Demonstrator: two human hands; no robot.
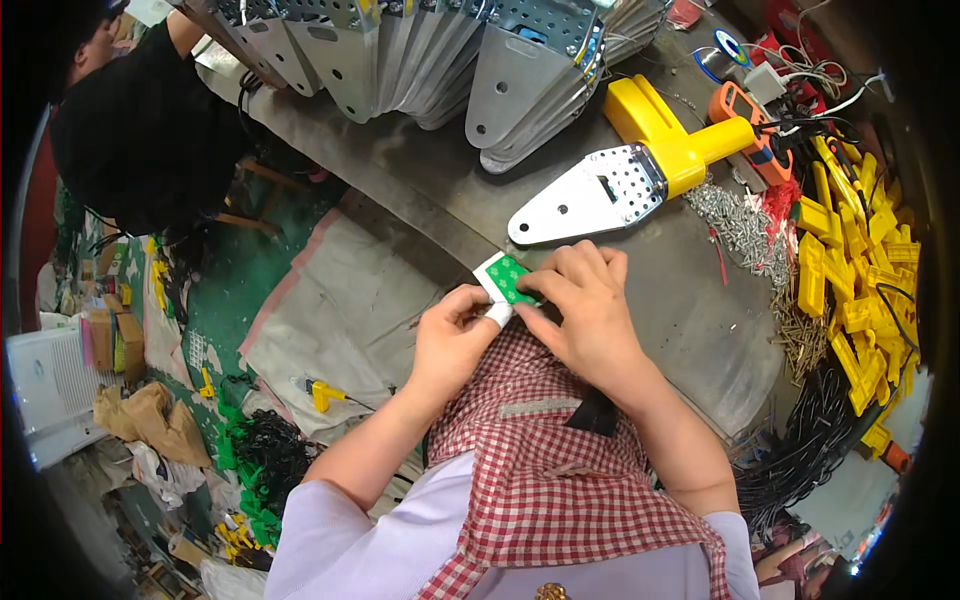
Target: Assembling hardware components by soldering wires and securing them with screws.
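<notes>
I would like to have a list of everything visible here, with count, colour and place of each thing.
green-and-white piece: one, in both hands
yellow-handled tool: one, silver plate, on worktable
metal plates: many, silver, top
handheld meter: one, orange, upper right
wire spool: one, blue rim, upper right
screws: many, silver and bronze, right
plastic parts: many, yellow, far right
cables: many, black, lower right
paper bag: one, brown, left
co-worker: one, black clothing, upper left
apron: one, red-white checked, worn
hands: left, right
Background clutter: too small to count
</notes>
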